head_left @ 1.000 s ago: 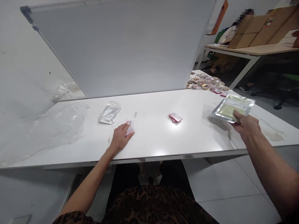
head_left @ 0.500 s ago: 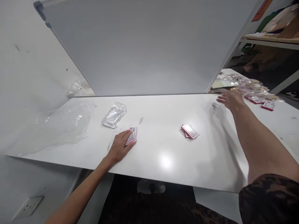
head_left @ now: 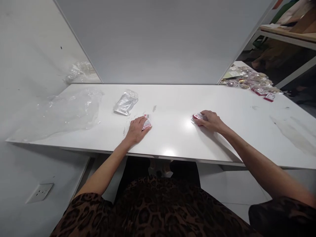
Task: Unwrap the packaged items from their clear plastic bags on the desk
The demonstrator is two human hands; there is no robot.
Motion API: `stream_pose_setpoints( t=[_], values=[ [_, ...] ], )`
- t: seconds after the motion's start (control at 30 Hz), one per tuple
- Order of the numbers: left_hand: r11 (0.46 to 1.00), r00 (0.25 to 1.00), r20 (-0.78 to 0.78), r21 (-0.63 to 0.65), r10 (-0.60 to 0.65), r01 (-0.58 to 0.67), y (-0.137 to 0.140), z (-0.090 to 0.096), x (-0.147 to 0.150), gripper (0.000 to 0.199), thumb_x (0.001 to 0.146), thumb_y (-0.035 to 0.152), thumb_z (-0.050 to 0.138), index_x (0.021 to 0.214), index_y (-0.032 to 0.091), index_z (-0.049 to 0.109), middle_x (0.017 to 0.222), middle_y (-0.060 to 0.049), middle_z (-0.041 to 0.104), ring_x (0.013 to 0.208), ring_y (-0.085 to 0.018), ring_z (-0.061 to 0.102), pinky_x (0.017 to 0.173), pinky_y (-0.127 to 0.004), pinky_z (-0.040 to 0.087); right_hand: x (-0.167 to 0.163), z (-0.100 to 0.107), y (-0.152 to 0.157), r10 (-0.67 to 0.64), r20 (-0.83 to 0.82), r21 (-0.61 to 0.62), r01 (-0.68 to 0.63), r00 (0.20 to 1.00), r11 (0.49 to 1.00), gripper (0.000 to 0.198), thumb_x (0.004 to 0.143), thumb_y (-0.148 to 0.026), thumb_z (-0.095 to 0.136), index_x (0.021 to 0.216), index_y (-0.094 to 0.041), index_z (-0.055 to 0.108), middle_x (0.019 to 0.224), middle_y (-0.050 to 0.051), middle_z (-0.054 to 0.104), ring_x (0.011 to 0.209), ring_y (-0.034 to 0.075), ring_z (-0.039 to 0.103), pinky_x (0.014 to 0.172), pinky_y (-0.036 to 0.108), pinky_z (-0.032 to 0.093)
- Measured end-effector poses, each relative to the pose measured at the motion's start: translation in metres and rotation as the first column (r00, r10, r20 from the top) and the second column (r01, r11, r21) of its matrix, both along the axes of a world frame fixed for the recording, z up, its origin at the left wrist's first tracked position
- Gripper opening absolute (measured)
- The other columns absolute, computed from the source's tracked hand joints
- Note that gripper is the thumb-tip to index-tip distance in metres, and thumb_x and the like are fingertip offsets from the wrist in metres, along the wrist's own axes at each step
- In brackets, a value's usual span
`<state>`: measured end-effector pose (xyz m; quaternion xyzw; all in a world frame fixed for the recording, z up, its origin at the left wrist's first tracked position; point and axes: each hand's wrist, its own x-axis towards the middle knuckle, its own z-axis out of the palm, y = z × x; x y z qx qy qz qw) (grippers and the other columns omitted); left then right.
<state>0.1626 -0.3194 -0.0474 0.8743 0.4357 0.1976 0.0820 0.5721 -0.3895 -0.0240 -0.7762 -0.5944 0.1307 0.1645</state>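
Note:
On the white table, my left hand [head_left: 136,130] lies curled over some red-and-white printed cards [head_left: 147,121], the thumb on the near edge and the fingers on the far side. A barcode shows on the uncovered part. Farther right, my right hand [head_left: 211,121] has its thumb and fingers closed around a small stack of similar red-edged cards [head_left: 198,116], low at the tabletop. My fingers cover much of both stacks, so how many cards each holds is hidden.
A silvery clear-wrapped packet [head_left: 126,102] lies beyond my left hand. A large clear plastic bag [head_left: 71,112] spreads over the left end. Wrapped items [head_left: 251,79] and red-edged cards [head_left: 269,96] lie at the far right. A white board [head_left: 160,42] stands behind the table [head_left: 170,138].
My right hand has come back from the pile at the far right to the stack of cards and closed on it. My left hand stays on its cards. The camera view has shifted.

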Motion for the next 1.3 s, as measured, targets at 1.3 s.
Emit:
stream_pose_setpoints(
  t=[1.3],
  values=[
    [0.999, 1.0, -0.011, 0.025, 0.021, -0.02, -0.004, 0.001, 0.006, 0.042, 0.101, 0.04, 0.058, 0.134, 0.015, 0.06, 0.137, -0.018, 0.064, 0.125, -0.031, 0.058, 0.108, -0.045, 0.043, -0.004, 0.012, -0.076, -0.215, -0.3, -0.006, 0.223, 0.93, 0.975, 0.018, 0.096, -0.038, 0.06, 0.104, -0.022, 0.061, 0.095, 0.01, 0.069, 0.075, 0.022, 0.06, 0.071, 0.036, 0.047]
  ],
)
